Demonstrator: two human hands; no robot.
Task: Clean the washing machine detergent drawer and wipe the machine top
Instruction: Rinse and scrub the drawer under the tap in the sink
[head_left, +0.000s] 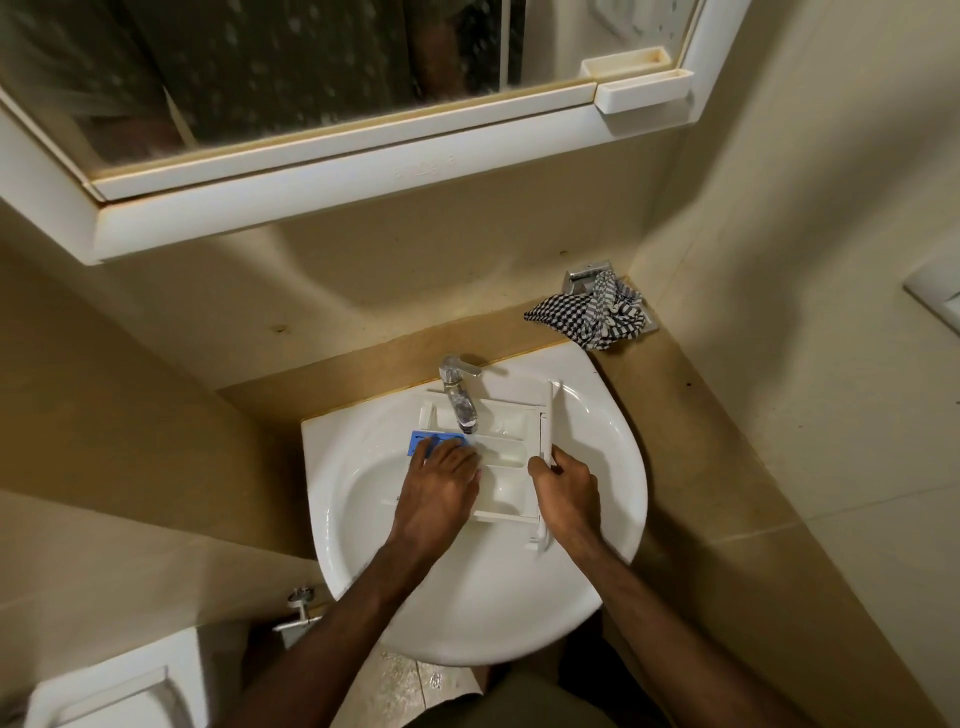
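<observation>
The white detergent drawer (506, 457) lies in the white sink (363, 519), under the chrome tap (460, 395). My left hand (439, 491) rests over the drawer's left part, its fingers on a blue insert (418, 441). My right hand (566, 491) grips the drawer's front panel (548, 415) at the right, thumb curled round its edge. A black-and-white checked cloth (597, 314) sits bunched on the counter corner behind the sink.
A mirrored cabinet (363, 182) juts out overhead above the sink. Beige tiled walls close in on both sides. A chrome holder (584, 275) sits behind the cloth. A white fixture (114, 691) fills the lower left, with a valve (301, 605) beside it.
</observation>
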